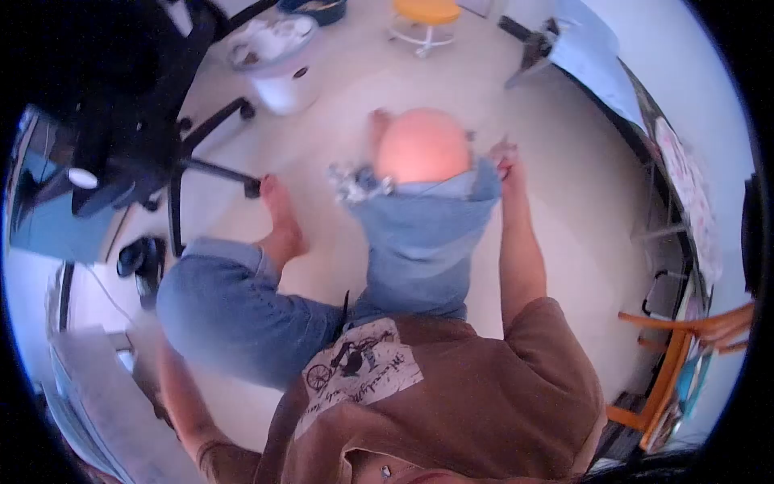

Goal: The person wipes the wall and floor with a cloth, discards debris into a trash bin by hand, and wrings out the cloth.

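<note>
My right hand is beside the raised bare knee, close to the rolled edge of the blue jeans. Its fingers look apart, with nothing plain between them, though blur softens them. On the knee's other side, a crumpled grey-and-white patterned thing lies against the jeans; its kind is unclear. My left arm reaches down past the bent left leg, and my left hand is smeared and partly lost near the floor, so its fingers cannot be read. A bare foot rests on the floor.
A black wheeled chair stands at the left, near dark shoes. Ahead are a white bin and a yellow-topped stool. A wooden chair and cloth-covered furniture line the right side.
</note>
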{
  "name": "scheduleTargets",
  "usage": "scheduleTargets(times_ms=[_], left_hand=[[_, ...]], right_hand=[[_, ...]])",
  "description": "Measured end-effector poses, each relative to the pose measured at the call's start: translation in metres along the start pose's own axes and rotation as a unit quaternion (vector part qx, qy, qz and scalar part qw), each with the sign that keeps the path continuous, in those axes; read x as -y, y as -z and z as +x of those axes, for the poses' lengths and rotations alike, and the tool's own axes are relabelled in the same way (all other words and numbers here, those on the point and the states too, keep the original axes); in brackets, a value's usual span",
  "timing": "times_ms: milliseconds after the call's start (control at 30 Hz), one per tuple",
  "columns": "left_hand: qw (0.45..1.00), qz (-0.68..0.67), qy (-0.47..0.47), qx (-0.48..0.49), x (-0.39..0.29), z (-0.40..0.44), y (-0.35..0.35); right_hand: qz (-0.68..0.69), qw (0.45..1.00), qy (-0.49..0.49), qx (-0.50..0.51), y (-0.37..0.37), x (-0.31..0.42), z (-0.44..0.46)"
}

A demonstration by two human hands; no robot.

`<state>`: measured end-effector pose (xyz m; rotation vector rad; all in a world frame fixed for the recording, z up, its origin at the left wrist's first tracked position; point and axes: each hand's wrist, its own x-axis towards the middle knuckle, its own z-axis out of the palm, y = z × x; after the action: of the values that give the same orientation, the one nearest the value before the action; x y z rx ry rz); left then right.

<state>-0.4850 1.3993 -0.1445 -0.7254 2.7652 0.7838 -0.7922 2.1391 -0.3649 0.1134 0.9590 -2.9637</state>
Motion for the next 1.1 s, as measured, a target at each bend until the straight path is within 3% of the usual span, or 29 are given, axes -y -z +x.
scheduleTargets(times_ms=[100,167,333,400,467,533,567,633,700,733,767,833,867,933,967,1033,1067,1100], left_hand=[[0.989,-0.131,0.073,-0.003,0.040,-0.004,-0.060],[0.966,-0.235,0.106,-0.017,0.047,-0.009,-0.104],[0.913,-0.372,0.159,-0.042,0.037,0.010,-0.156],[0.909,-0.381,0.161,-0.052,0.027,0.023,-0.156],[0.921,-0.366,0.127,-0.038,0.010,0.060,-0.151],[0.941,-0.330,0.069,-0.020,-0.008,0.102,-0.132],[0.954,-0.300,0.024,-0.013,-0.026,0.121,-0.111],[0.967,-0.238,-0.092,0.005,-0.081,0.155,-0.061],[0.950,-0.169,-0.259,0.043,-0.179,0.171,-0.010],[0.931,-0.134,-0.335,0.057,-0.240,0.161,-0.003],[0.903,-0.103,-0.412,0.068,-0.302,0.151,0.005],[0.815,-0.035,-0.575,0.053,-0.424,0.107,-0.005],[0.771,-0.003,-0.635,0.041,-0.471,0.096,-0.021],[0.672,0.049,-0.739,0.001,-0.516,0.060,-0.043],[0.659,0.036,-0.750,0.040,-0.534,0.044,-0.056],[0.640,0.011,-0.762,0.103,-0.532,0.021,-0.072],[0.649,0.016,-0.755,0.095,-0.530,0.013,-0.082],[0.624,0.039,-0.778,0.063,-0.538,0.020,-0.091]], right_hand=[[-0.113,0.982,0.141,-0.063,-0.113,0.040,-0.006],[-0.110,0.983,0.123,0.081,-0.101,0.078,0.023],[-0.115,0.987,0.100,0.056,-0.131,0.104,0.034],[-0.117,0.987,0.086,0.061,-0.120,0.104,0.049],[-0.131,0.981,0.131,0.058,-0.101,0.133,0.032],[-0.156,0.966,0.207,-0.014,-0.122,0.121,0.007],[-0.102,0.968,0.225,0.044,-0.135,0.118,-0.005],[-0.034,0.973,0.221,0.047,-0.162,0.098,-0.009],[0.050,0.983,0.171,0.049,-0.199,0.080,-0.012],[0.082,0.987,0.134,0.027,-0.215,0.067,-0.010],[0.074,0.983,0.166,0.014,-0.219,0.043,0.014],[0.129,0.990,0.049,0.020,-0.277,0.040,-0.005],[0.066,0.982,0.113,0.138,-0.295,0.045,-0.005],[-0.062,0.965,0.070,0.244,-0.327,0.049,-0.034],[-0.116,0.933,0.173,0.294,-0.327,0.031,-0.011],[-0.167,0.918,0.210,0.291,-0.332,0.003,-0.006],[-0.152,0.949,0.149,0.233,-0.342,0.010,-0.022],[-0.135,0.972,0.087,0.172,-0.343,0.020,-0.024]])
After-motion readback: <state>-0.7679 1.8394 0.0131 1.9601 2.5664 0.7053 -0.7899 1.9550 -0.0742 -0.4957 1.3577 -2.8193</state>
